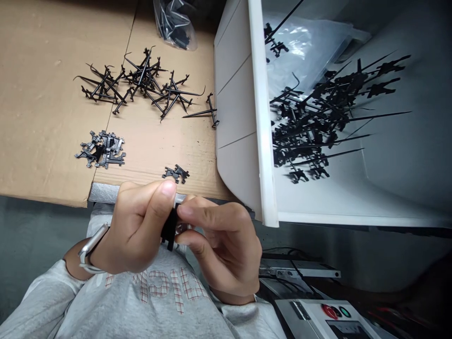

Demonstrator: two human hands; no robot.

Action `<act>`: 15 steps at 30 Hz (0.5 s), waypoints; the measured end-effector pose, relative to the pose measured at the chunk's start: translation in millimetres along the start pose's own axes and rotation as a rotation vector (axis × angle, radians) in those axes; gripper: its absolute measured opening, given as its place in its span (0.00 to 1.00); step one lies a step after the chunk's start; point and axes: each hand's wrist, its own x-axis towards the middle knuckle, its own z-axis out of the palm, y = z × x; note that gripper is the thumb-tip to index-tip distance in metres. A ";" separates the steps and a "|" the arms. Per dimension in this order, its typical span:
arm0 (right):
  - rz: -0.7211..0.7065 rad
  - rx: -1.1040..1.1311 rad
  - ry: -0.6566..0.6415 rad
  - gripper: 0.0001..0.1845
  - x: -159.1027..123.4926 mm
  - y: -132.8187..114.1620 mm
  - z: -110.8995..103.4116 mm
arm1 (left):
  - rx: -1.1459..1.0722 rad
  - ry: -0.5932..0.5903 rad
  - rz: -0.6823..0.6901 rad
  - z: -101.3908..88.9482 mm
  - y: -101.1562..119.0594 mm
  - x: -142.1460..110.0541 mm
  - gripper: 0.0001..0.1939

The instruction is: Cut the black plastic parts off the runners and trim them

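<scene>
In front of my chest, my left hand (141, 226) grips a small black plastic part (171, 227) between thumb and curled fingers. Thumb and forefinger of my right hand (222, 240) pinch the same part from the other side; my fingers hide much of it. Just beyond my hands, a few flat black brackets (175, 173) lie near the table edge. A bigger heap of such brackets (102, 149) sits to the left. Farther back are piles of thin black pointed rods with small end pieces (143, 77).
A white bin (267, 141) on the right holds a tangle of black rod-and-bracket pieces (325, 110) and a clear plastic bag (300, 52). Another bag (175, 26) stands at the back. Cardboard (45, 117) covers the table. A control box (328, 320) with buttons is at lower right.
</scene>
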 end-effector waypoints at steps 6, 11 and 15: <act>-0.012 -0.037 -0.006 0.31 -0.7 2.1 1.7 | 0.042 0.013 -0.032 -0.2 -0.2 -3.1 0.23; 0.019 0.012 -0.014 0.35 -1.9 -0.6 1.5 | 0.057 0.001 -0.044 -1.3 -0.2 -2.7 0.23; 0.024 0.058 -0.027 0.37 -1.5 -2.8 0.6 | 0.056 0.007 -0.039 -1.1 1.2 -1.4 0.24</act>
